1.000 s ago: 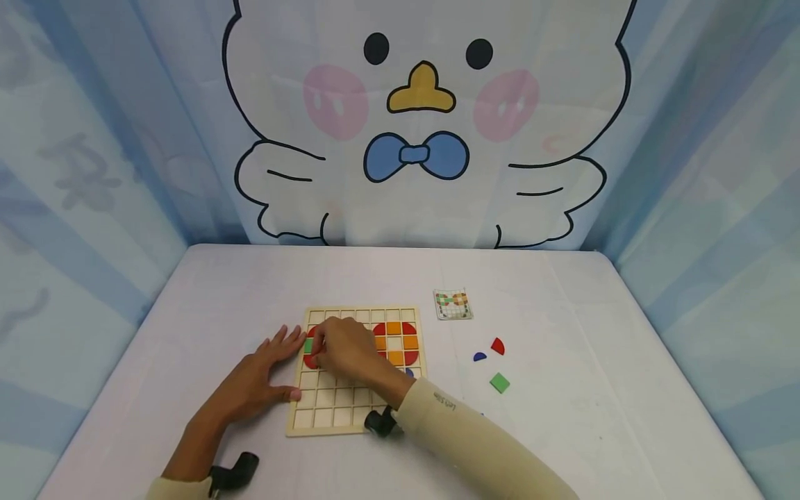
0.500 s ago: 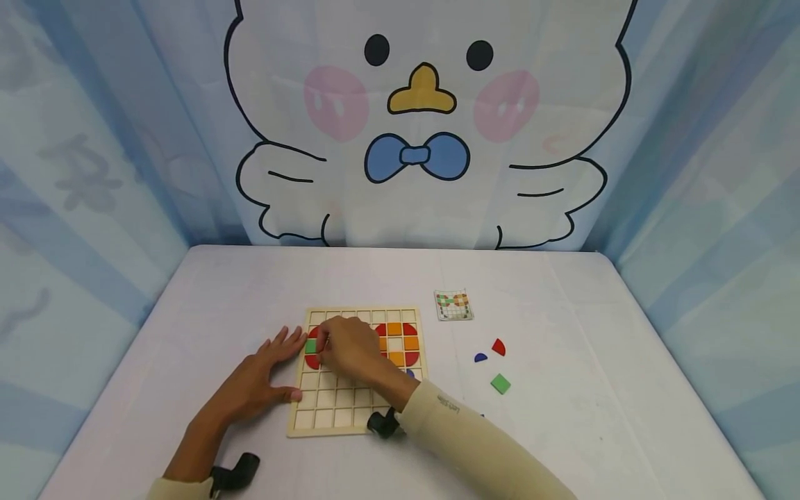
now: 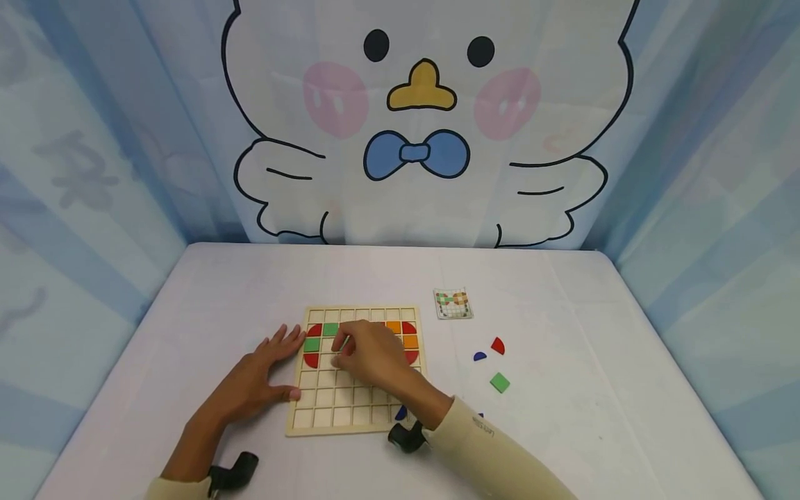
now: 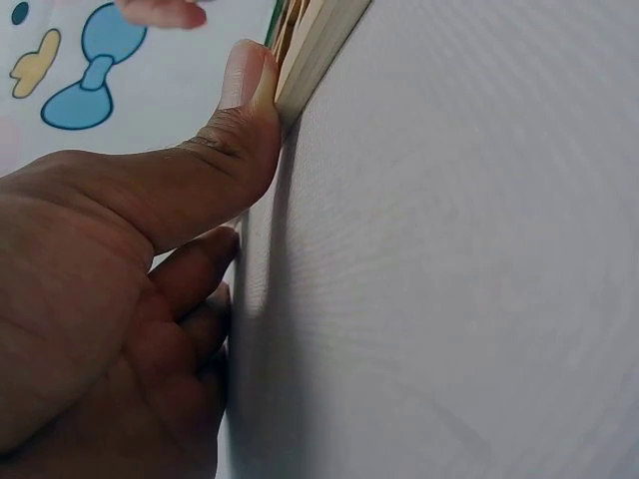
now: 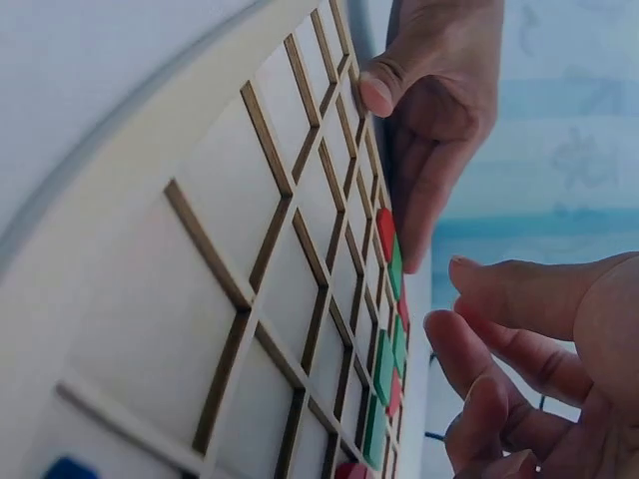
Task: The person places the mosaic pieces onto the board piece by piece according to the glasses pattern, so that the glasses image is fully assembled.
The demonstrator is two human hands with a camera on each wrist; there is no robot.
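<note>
A wooden grid board (image 3: pixel 322 417) lies on the table with coloured tiles in its upper rows. At its left edge the left hand (image 3: pixel 253 378) rests, thumb and fingertips touching the frame; in the left wrist view the thumb of the left hand (image 4: pixel 140 210) presses the board's side (image 4: pixel 318 60). Over the middle of the board hovers the right hand (image 3: pixel 375 354), its thumb and index finger apart. The right wrist view shows nothing between the fingers of the right hand (image 5: pixel 529 349), beside green tiles (image 5: pixel 383 367). A green tile (image 3: pixel 311 344) sits between two red ones at the left.
A small pattern card (image 3: pixel 453 304) lies behind the board's right side. To the right are a red piece (image 3: pixel 498 346), a blue piece (image 3: pixel 479 356) and a green square (image 3: pixel 499 382). Another blue piece (image 3: pixel 401 413) is at the board's lower right.
The right hand has moved right, away from the tiles at the left, uncovering a green tile in the upper row. Its thumb and index finger have parted. The left hand stays in place.
</note>
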